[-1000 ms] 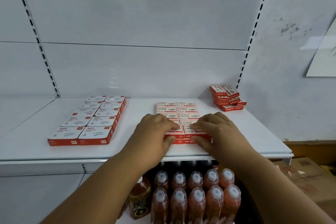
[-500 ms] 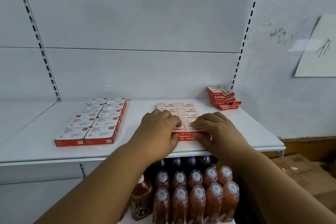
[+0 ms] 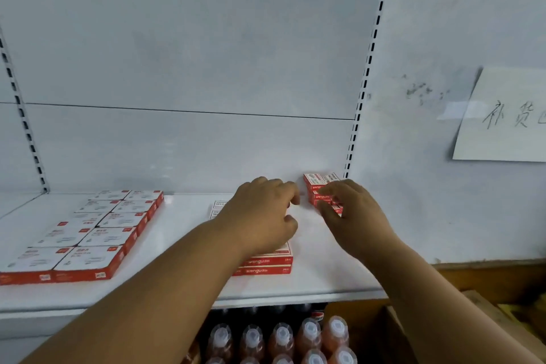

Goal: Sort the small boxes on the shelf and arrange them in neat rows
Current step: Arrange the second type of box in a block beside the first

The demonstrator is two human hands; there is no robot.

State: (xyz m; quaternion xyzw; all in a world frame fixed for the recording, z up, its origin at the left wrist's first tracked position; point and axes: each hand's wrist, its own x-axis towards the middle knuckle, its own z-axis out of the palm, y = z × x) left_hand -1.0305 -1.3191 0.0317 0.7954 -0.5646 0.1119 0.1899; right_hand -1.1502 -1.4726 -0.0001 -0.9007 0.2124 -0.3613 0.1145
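White shelf [image 3: 183, 287] against a pale wall carries flat red-and-white boxes [image 3: 88, 233] in two rows at left and a stacked block [image 3: 266, 263] mid-shelf. Left hand [image 3: 263, 216] hovers over that block, fingers loosely curled, empty. Right hand [image 3: 351, 213] reaches the loose pile [image 3: 317, 186] at the back corner, fingers spread against it

A white shelf [image 3: 177, 289] carries flat boxes [image 3: 88, 233] at left; stacked red boxes [image 3: 266, 264] sit mid-shelf. A small red pile [image 3: 314, 186] sits at the back right.
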